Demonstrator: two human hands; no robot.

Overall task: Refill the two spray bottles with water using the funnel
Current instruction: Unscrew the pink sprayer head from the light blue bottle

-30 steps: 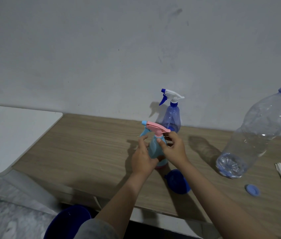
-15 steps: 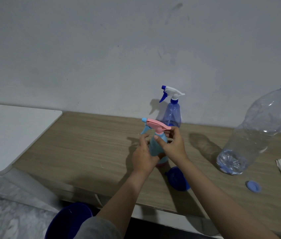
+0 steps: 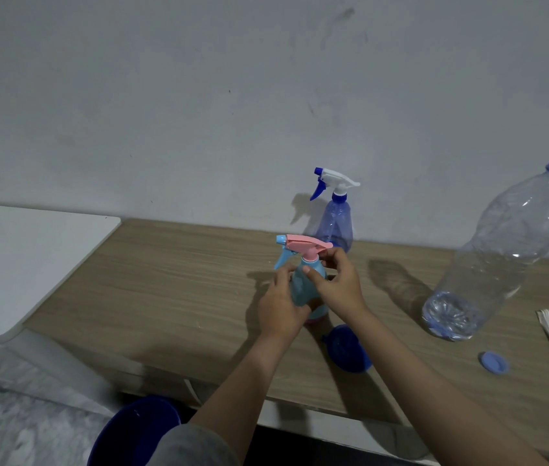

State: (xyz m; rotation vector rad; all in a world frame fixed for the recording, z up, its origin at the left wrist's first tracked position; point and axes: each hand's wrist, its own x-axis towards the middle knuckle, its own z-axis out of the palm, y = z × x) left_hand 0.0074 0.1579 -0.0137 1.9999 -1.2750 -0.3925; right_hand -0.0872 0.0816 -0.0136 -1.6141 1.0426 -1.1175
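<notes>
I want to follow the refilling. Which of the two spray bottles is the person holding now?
The light blue spray bottle with the pink trigger head, gripped by both hands; the purple-blue spray bottle with the white trigger head stands untouched by the wall.

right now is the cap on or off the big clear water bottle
Off. The big water bottle's neck is bare and open at the top, and a small blue cap lies on the wooden table beside its base.

On the bench (image 3: 172,290), the held sprayer (image 3: 303,287) stands centre; second sprayer (image 3: 335,223) at one o'clock behind it, funnel (image 3: 347,348) at five, big bottle (image 3: 498,264) at three, cap (image 3: 494,362) at four.
</notes>
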